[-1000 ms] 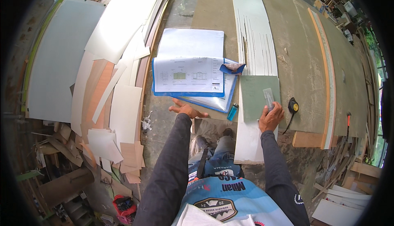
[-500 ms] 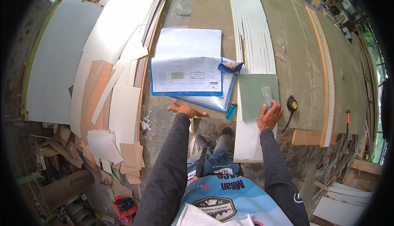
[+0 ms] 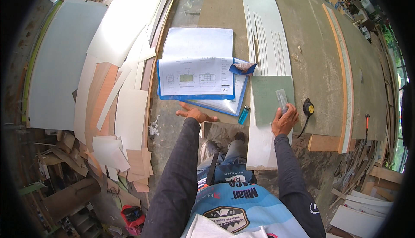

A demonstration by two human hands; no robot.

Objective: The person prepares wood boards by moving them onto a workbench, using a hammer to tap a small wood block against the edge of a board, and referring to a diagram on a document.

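My right hand (image 3: 285,120) has its fingers closed round the lower end of a small clear plastic case (image 3: 282,95). That case lies on a grey-green square panel (image 3: 265,102) on top of a long white board. What the case holds is hard to make out. My left hand (image 3: 196,113), fingers spread and nothing in it, rests by the table's near edge, just below a blue-edged folder (image 3: 158,80) with printed drawings (image 3: 194,67). A turquoise lighter (image 3: 244,115) lies between my hands. Above it, a piece of folded blue sandpaper-like sheet (image 3: 243,68) sits on the folder's right corner.
A yellow-and-black tape measure (image 3: 308,107) lies right of my right hand. The long white board (image 3: 262,149) has narrow slits farther up. A wood-edged strip (image 3: 341,78) and an orange-handled tool (image 3: 367,121) lie farther right. Stacked sheets and offcuts (image 3: 129,117) stand at left.
Both hands stay nearly in place; the right hand keeps its hold on the clear case. The whole view has shifted very slightly.
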